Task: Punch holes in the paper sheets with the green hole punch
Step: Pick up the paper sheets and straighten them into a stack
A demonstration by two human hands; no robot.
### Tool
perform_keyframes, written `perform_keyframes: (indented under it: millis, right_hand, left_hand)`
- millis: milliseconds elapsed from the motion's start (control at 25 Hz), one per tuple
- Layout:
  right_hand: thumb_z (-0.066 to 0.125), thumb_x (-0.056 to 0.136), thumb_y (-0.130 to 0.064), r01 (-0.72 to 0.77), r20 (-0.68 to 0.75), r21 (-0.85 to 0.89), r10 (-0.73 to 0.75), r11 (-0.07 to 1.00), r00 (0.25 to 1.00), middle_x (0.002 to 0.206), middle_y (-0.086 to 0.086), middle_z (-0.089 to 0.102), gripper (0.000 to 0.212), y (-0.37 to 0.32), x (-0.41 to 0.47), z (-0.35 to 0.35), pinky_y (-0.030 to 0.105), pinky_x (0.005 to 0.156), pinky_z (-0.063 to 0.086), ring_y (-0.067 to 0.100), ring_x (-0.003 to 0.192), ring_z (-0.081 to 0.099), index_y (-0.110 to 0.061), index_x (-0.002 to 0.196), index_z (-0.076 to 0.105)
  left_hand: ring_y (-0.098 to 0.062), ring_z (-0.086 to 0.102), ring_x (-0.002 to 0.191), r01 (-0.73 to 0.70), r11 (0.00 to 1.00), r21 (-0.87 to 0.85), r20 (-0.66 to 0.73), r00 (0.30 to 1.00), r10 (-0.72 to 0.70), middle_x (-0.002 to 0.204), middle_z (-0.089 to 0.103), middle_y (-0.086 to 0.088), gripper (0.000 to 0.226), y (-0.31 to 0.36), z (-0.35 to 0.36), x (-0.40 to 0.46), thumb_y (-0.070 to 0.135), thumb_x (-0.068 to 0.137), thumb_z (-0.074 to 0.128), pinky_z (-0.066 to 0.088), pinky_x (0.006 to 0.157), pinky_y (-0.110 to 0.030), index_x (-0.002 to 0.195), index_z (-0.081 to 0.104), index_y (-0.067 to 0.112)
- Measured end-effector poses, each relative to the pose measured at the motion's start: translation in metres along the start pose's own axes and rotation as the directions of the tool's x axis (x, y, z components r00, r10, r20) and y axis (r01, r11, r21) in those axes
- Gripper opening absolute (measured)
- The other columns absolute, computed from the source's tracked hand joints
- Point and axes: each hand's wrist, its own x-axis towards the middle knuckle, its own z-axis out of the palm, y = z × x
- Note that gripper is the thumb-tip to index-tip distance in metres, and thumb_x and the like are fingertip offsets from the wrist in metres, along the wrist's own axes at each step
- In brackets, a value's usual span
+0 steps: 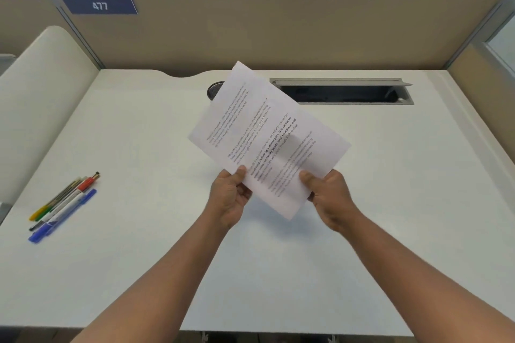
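Printed paper sheets (pixel 264 131) are held up above the middle of the white desk (pixel 139 273), turned diagonally with their text facing me. My left hand (pixel 230 199) pinches their near left edge with the thumb on top. My right hand (pixel 327 198) grips the near right edge the same way. The sheets look like a thin stack, slightly blurred. No green hole punch is visible in the head view.
Several pens (pixel 64 205) lie together at the desk's left side. A black mesh cup (pixel 214 89) stands partly hidden behind the sheets. An open cable tray slot (pixel 342 92) sits at the back right. A beige partition (pixel 278 30) walls the back.
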Motion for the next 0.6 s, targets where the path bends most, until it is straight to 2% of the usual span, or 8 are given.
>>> perform_keyframes:
  millis: [80, 160, 240, 280, 360, 440, 520, 600]
  right_hand:
    - [0.055, 0.099, 0.002, -0.006, 0.056, -0.089, 0.011, 0.996, 0.998, 0.121, 0.012, 0.073, 0.029, -0.016, 0.007, -0.021, 0.055, 0.099, 0.053, 0.03, 0.112, 0.069, -0.006, 0.124, 0.065]
    - [0.055, 0.098, 0.002, -0.03, 0.155, -0.127, 0.05, 0.991, 0.987, 0.127, 0.014, 0.07, 0.032, -0.034, 0.012, -0.042, 0.051, 0.098, 0.055, 0.032, 0.117, 0.067, -0.005, 0.128, 0.063]
    - [0.056, 0.097, 0.001, -0.056, 0.23, -0.164, 0.093, 0.985, 0.969, 0.128, 0.012, 0.07, 0.033, -0.047, 0.016, -0.058, 0.048, 0.095, 0.057, 0.031, 0.117, 0.067, -0.006, 0.129, 0.062]
    - [0.056, 0.097, 0.001, -0.061, 0.249, -0.191, 0.108, 0.98, 0.962, 0.128, 0.012, 0.071, 0.033, -0.05, 0.018, -0.063, 0.048, 0.094, 0.058, 0.03, 0.117, 0.068, -0.006, 0.129, 0.063]
    - [0.058, 0.097, 0.001, -0.057, 0.264, -0.265, 0.129, 0.963, 0.956, 0.126, 0.011, 0.072, 0.032, -0.052, 0.022, -0.068, 0.049, 0.093, 0.058, 0.03, 0.114, 0.069, -0.007, 0.127, 0.065]
    - [0.059, 0.097, 0.001, -0.038, 0.269, -0.34, 0.135, 0.94, 0.954, 0.121, 0.009, 0.074, 0.029, -0.049, 0.025, -0.068, 0.045, 0.089, 0.06, 0.028, 0.109, 0.071, -0.008, 0.123, 0.067]
    - [0.059, 0.097, 0.001, -0.011, 0.258, -0.364, 0.112, 0.931, 0.96, 0.115, 0.005, 0.077, 0.026, -0.044, 0.026, -0.069, 0.033, 0.08, 0.061, 0.022, 0.104, 0.073, -0.01, 0.118, 0.07]
    - [0.059, 0.098, 0.002, 0.019, 0.227, -0.347, 0.064, 0.938, 0.972, 0.111, 0.002, 0.078, 0.026, -0.039, 0.026, -0.07, 0.025, 0.075, 0.059, 0.019, 0.102, 0.074, -0.013, 0.114, 0.072]
  left_hand:
    - [-0.009, 0.065, 0.065, -0.045, 0.999, 0.015, -0.046, 0.998, 0.046, 0.1, 0.071, -0.005, 0.015, 0.023, -0.014, 0.01, 0.007, 0.095, 0.064, 0.054, 0.057, -0.021, 0.104, 0.064, 0.02]
    - [-0.014, 0.068, 0.082, -0.094, 0.994, 0.061, -0.009, 0.995, 0.095, 0.107, 0.073, -0.007, 0.024, 0.053, -0.029, 0.018, 0.008, 0.094, 0.064, 0.057, 0.066, -0.024, 0.118, 0.064, 0.014]
    - [-0.023, 0.068, 0.102, -0.124, 0.977, 0.173, 0.102, 0.989, 0.108, 0.125, 0.069, -0.013, 0.043, 0.08, -0.043, 0.025, 0.01, 0.091, 0.066, 0.059, 0.084, -0.036, 0.133, 0.057, 0.005]
    - [-0.025, 0.068, 0.105, -0.124, 0.96, 0.253, 0.144, 0.986, 0.089, 0.128, 0.067, -0.014, 0.05, 0.089, -0.048, 0.027, 0.012, 0.088, 0.069, 0.06, 0.085, -0.04, 0.135, 0.056, 0.003]
    - [-0.025, 0.07, 0.106, -0.104, 0.898, 0.428, 0.208, 0.978, 0.014, 0.127, 0.07, -0.012, 0.053, 0.098, -0.051, 0.026, 0.013, 0.08, 0.078, 0.06, 0.081, -0.041, 0.131, 0.063, 0.009]
    - [-0.025, 0.071, 0.105, -0.105, 0.829, 0.55, 0.252, 0.967, -0.045, 0.123, 0.073, -0.009, 0.046, 0.096, -0.05, 0.025, 0.016, 0.076, 0.082, 0.059, 0.084, -0.043, 0.12, 0.07, 0.017]
    - [-0.028, 0.071, 0.105, -0.134, 0.833, 0.537, 0.258, 0.966, -0.011, 0.12, 0.074, -0.01, 0.039, 0.088, -0.047, 0.025, 0.015, 0.078, 0.083, 0.059, 0.085, -0.047, 0.115, 0.073, 0.018]
    - [-0.031, 0.072, 0.107, -0.201, 0.847, 0.492, 0.241, 0.966, 0.09, 0.118, 0.075, -0.011, 0.037, 0.079, -0.045, 0.022, 0.014, 0.082, 0.079, 0.06, 0.085, -0.048, 0.118, 0.071, 0.013]
